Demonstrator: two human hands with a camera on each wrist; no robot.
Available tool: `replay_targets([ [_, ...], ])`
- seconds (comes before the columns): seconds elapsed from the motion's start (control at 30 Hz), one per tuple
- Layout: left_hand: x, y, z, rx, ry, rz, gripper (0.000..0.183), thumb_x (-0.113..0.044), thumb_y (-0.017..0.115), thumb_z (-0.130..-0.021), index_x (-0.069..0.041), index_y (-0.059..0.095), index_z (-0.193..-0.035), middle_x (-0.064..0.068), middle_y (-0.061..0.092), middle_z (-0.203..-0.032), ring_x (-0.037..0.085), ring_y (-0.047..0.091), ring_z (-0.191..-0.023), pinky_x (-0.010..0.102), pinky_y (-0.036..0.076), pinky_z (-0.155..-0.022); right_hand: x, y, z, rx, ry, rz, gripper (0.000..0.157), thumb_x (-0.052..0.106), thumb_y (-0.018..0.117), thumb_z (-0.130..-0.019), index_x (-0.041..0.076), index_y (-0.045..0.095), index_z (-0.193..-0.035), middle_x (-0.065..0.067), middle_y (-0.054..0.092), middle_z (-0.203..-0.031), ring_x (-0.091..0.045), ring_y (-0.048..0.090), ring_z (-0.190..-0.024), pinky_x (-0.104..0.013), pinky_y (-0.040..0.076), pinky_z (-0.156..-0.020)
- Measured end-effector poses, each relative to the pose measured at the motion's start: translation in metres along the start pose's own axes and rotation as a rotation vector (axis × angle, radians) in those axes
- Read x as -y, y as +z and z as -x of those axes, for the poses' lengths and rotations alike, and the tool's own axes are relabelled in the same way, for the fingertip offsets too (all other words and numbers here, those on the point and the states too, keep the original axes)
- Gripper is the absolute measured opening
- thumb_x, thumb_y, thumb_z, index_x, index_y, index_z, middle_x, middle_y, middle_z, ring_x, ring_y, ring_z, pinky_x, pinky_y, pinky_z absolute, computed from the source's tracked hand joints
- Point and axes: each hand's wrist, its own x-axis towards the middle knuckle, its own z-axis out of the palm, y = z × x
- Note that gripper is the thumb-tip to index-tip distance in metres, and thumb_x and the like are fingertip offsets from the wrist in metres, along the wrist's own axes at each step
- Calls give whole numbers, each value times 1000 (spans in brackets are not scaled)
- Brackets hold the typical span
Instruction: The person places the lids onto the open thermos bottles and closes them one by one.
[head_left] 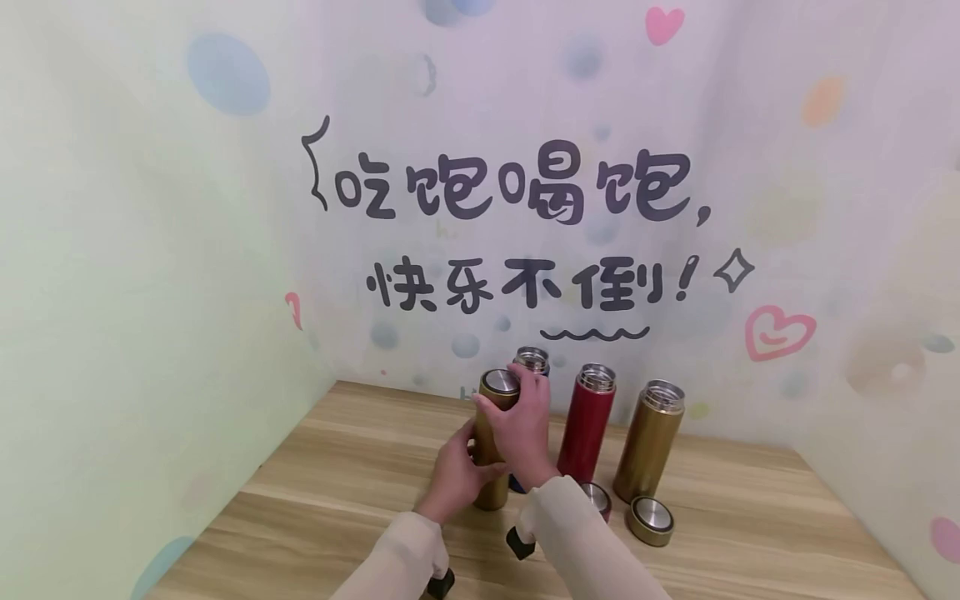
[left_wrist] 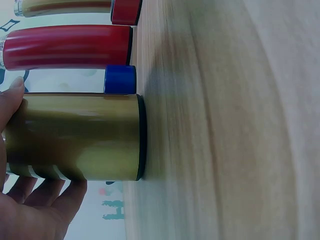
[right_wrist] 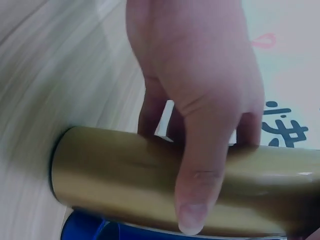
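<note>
On the wooden table stands a gold thermos bottle [head_left: 487,450], upright, with its steel-topped lid [head_left: 501,381] on its mouth. My left hand [head_left: 459,473] grips the lower body; in the left wrist view the thumb lies on one side and the fingers [left_wrist: 70,202] wrap the other. That same left hand [right_wrist: 200,100] shows large in the right wrist view. Up at the top, my right hand [head_left: 521,421] holds the lid between thumb and fingers. A dark blue bottle [head_left: 534,360], lidless, stands just behind, mostly hidden by the right hand.
To the right stand a lidless red bottle [head_left: 587,429] and another lidless gold bottle [head_left: 648,446]. A red lid [head_left: 597,497], partly behind my right sleeve, and a gold lid [head_left: 651,521] lie before them. A blue lid [left_wrist: 120,79] sits beside the held bottle. A printed wall [head_left: 480,350] rises behind.
</note>
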Motion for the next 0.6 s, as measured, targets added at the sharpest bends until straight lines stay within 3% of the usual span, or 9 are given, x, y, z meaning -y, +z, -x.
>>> replay_targets([
  [0.1, 0, 1, 0, -2, 1, -2, 74, -23, 82, -80, -7, 44, -142, 12, 57, -127, 29, 59, -110, 47, 51, -92, -1, 1, 1, -3, -7, 22, 64, 33, 80, -81, 13, 48, -134, -13, 43, -127, -29, 48, -116, -46, 52, -90],
  [0.17, -1, 1, 0, -3, -3, 1, 74, -23, 82, -80, -9, 44, -142, 11, 56, -128, 29, 59, -111, 47, 50, -93, -2, -1, 0, 40, -18, -4, 62, 32, 78, -84, 13, 47, -135, -12, 45, -130, -28, 49, -117, -47, 51, -92],
  [0.4, -6, 3, -2, 9, -36, -23, 76, -23, 83, -79, -10, 43, -142, 11, 55, -132, 30, 58, -114, 48, 50, -93, -13, -28, -11, 319, 41, -253, 53, 19, 68, -91, 24, 49, -140, -8, 46, -142, -31, 48, -124, -57, 41, -100],
  [0.6, -6, 4, -2, -9, -43, -26, 75, -19, 84, -78, -8, 44, -141, 13, 56, -130, 30, 60, -112, 48, 51, -91, -15, -41, -24, 499, 90, -320, 53, 15, 64, -92, 26, 49, -142, -8, 44, -145, -31, 42, -130, -62, 32, -105],
])
